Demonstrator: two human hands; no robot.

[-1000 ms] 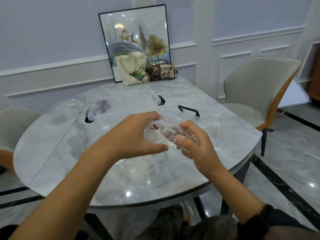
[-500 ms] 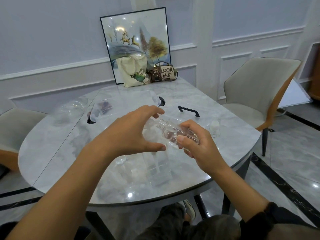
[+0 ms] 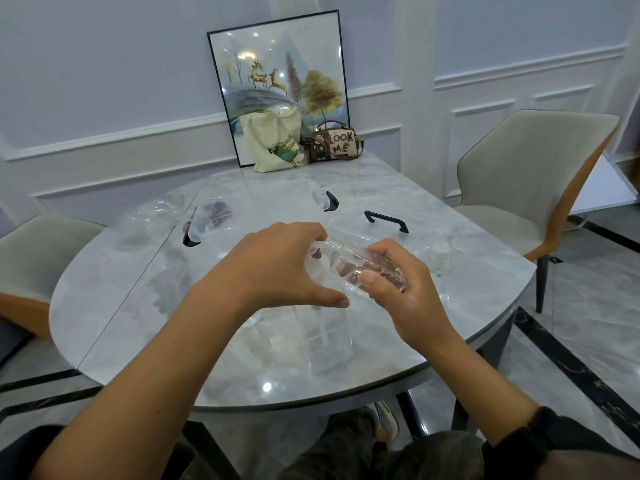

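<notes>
Gripping the clear bottle [image 3: 349, 263] in the right hand [image 3: 401, 289] above the table [image 3: 138, 306], long axis slanting up-left, neck end under the left hand [image 3: 273, 265], pinch there impossible to tell

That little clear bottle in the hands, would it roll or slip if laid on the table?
Probably rolls: the clear bottle looks round-bodied, and the table is glossy marble. Likely light: it looks small in the right hand. Its smooth clear wall may be slippery.
</notes>
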